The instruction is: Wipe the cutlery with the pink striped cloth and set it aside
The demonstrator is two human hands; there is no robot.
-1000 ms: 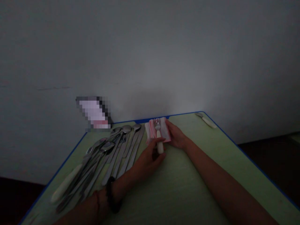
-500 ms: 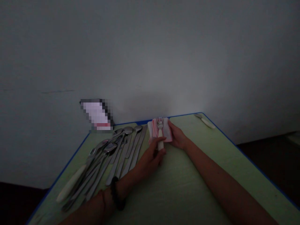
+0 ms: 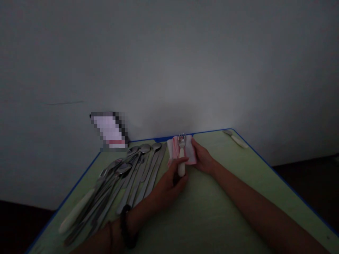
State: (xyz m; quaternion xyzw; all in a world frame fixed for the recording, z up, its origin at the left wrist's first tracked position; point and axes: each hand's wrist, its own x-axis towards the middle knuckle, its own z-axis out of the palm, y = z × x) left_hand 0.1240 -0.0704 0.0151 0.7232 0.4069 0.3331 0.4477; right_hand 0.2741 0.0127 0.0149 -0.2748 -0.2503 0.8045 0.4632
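Left hand (image 3: pixel 171 183) gripping, right hand (image 3: pixel 203 157) curled; forearms (image 3: pixel 249 197) converging

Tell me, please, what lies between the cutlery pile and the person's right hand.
The head view shows a pink-and-white cloth and, over it, a white-handled fork held in the left hand.

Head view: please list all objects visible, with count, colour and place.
Fork: 1, silver and cream, in left hand
Cloth: 1, folded, pink and white, in right hand
Table: 1, green, blue-edged, below
Cutlery pile: count unclear, mostly silver, left side of table
Utensil: 1, silver and cream, far right corner
Pixelated device: 1, pale, black-edged, back left
Wall: 1, grey, behind
Bracelets: 2, black and reddish, left forearm
Left hand: 1, bare, centre
Right hand: 1, bare, right of centre
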